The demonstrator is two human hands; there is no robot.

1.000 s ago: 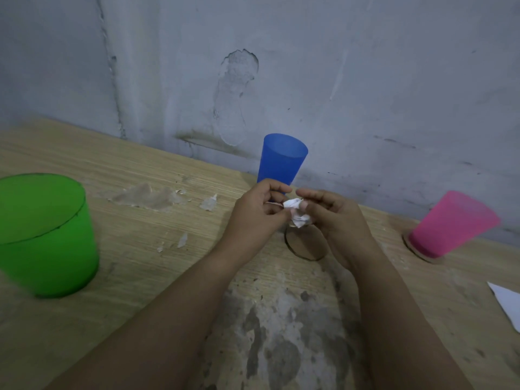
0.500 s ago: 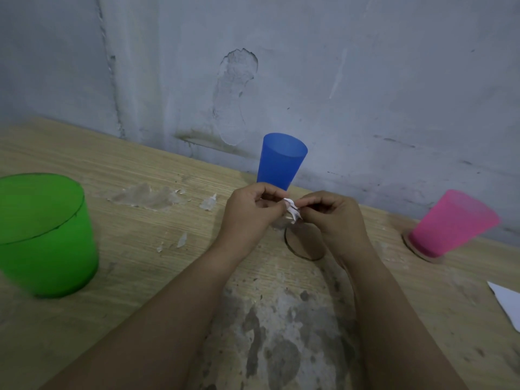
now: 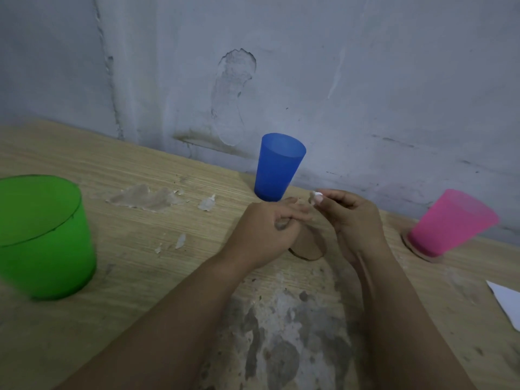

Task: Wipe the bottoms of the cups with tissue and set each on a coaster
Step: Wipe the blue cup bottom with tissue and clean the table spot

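The right hand (image 3: 351, 218) is pinching a small wad of tissue (image 3: 315, 197) between thumb and fingertips, just above a bare coaster (image 3: 308, 246). The left hand (image 3: 264, 232) is hanging loosely curled, holding nothing. The blue cup (image 3: 277, 167) is standing by the table's (image 3: 84, 319) back edge; the pink cup (image 3: 450, 223) is sitting on a second coaster (image 3: 406, 243) toward the right.

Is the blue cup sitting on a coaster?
No, the blue cup stands on the bare table; the free coaster lies nearer, between the hands.

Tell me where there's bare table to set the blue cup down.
Bare wood lies between the green cup and the left hand. Around the blue cup it is crowded: both hands and the coaster. The pink cup fills its own coaster.
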